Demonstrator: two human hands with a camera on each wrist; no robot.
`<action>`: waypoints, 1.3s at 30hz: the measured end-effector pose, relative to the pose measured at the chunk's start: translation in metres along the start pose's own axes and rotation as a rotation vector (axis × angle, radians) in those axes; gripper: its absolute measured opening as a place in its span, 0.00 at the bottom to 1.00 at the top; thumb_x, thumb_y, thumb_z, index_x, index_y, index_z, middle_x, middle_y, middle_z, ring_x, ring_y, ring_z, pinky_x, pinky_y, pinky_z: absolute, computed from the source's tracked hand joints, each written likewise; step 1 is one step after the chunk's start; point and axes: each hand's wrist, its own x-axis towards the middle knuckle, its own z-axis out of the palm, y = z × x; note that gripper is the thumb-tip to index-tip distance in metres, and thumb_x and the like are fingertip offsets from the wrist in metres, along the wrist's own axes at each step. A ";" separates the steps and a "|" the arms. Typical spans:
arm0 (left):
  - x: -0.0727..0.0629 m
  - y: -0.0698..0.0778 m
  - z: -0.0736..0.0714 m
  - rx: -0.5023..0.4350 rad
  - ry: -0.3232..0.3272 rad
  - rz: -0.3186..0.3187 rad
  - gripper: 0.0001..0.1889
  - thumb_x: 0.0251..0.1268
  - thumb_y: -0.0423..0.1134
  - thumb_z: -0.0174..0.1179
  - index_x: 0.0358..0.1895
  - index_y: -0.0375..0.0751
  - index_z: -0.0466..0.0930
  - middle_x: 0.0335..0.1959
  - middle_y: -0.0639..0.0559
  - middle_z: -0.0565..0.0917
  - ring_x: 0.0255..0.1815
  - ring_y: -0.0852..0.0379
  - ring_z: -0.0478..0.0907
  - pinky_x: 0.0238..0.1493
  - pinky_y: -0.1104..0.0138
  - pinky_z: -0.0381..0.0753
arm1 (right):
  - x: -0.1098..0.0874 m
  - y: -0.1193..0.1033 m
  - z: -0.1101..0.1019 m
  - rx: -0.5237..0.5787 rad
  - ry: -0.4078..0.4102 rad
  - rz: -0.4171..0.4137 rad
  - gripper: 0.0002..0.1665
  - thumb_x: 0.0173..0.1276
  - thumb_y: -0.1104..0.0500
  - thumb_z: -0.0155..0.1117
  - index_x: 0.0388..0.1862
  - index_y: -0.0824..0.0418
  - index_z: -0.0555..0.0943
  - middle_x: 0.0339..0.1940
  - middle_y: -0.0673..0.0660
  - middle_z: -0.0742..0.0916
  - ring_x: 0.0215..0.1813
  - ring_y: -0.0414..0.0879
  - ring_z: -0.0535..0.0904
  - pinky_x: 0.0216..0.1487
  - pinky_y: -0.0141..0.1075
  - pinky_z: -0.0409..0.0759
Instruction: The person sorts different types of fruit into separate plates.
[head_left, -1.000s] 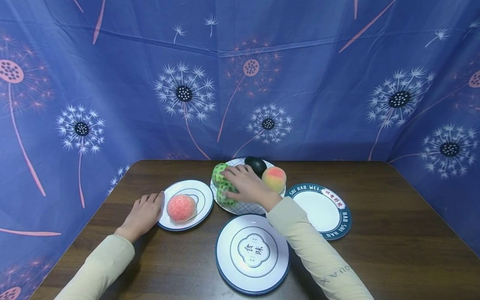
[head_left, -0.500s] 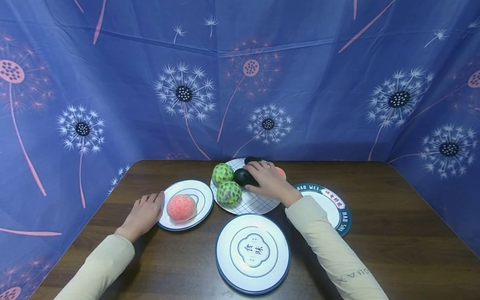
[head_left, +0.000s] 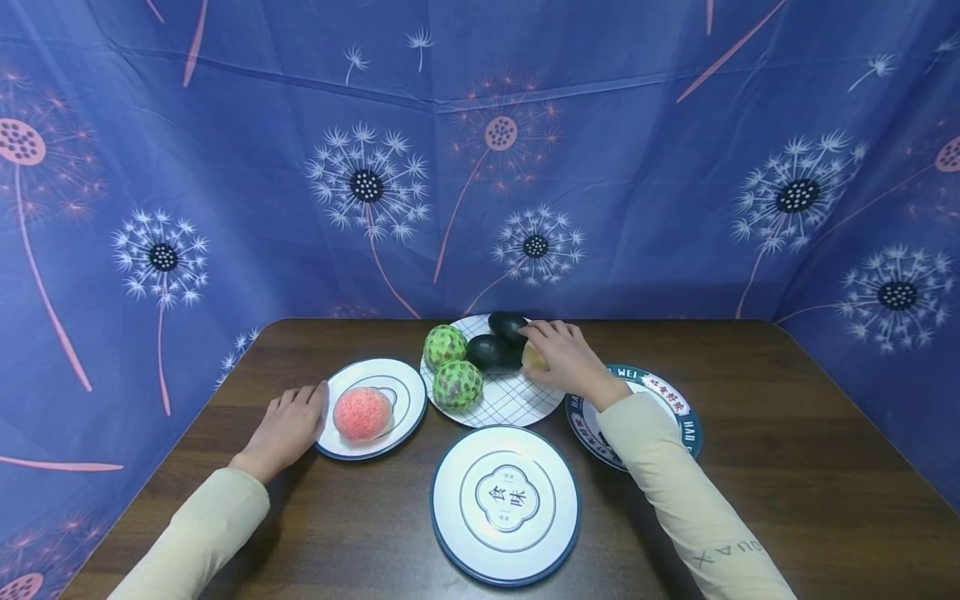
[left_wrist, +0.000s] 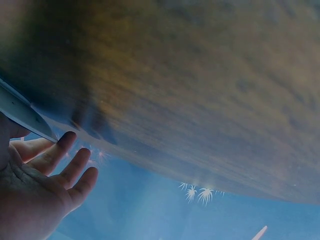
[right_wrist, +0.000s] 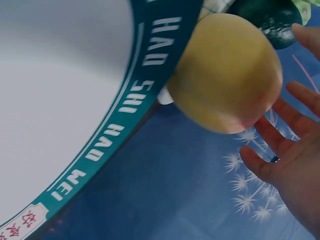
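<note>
A coral-pink ball (head_left: pixel 363 415) sits on the white plate with a dark rim (head_left: pixel 408 433) at the left. My left hand (head_left: pixel 291 421) rests against that plate's left edge; in the left wrist view its fingers (left_wrist: pixel 77 167) are loosely spread beside the rim. My right hand (head_left: pixel 566 358) is at the yellow peach (head_left: pixel 534 358), on the right of the grid-patterned plate (head_left: pixel 517 404). In the right wrist view, fingers touch the side of the peach (right_wrist: pixel 227 75), while the thumb stands apart from it. Two dark oval fruits (head_left: pixel 491 354) lie left of the peach.
Two green speckled balls (head_left: pixel 458 384) share the grid plate. Stacked white plates (head_left: pixel 506 500) stand in front of it. A teal-rimmed plate (head_left: pixel 688 433) lies under the right forearm. A blue dandelion-print cloth (head_left: pixel 637 192) hangs behind the wooden table (head_left: pixel 810 467).
My right hand has moved right, from the green balls past a dark fruit to the peach. That dark fruit now lies beside the green balls. The left hand has stayed put.
</note>
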 end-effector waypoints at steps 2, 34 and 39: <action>0.000 0.000 -0.001 0.001 0.003 0.001 0.23 0.63 0.35 0.50 0.59 0.25 0.64 0.53 0.30 0.73 0.53 0.32 0.69 0.52 0.41 0.67 | -0.001 0.003 0.001 0.001 0.002 0.011 0.38 0.56 0.48 0.65 0.64 0.60 0.66 0.64 0.62 0.71 0.62 0.60 0.65 0.63 0.58 0.60; -0.001 0.002 -0.003 0.004 -0.003 -0.007 0.24 0.63 0.35 0.49 0.60 0.26 0.64 0.54 0.30 0.73 0.54 0.32 0.69 0.53 0.41 0.67 | -0.005 0.017 0.014 0.039 -0.095 0.134 0.49 0.49 0.51 0.72 0.68 0.58 0.59 0.65 0.63 0.67 0.57 0.61 0.67 0.60 0.60 0.62; -0.002 0.003 -0.004 0.003 -0.010 -0.013 0.24 0.63 0.35 0.50 0.60 0.26 0.64 0.54 0.30 0.73 0.54 0.32 0.69 0.53 0.41 0.67 | -0.005 0.018 0.014 0.051 -0.099 0.136 0.50 0.49 0.52 0.72 0.68 0.58 0.59 0.65 0.63 0.66 0.57 0.62 0.67 0.60 0.60 0.62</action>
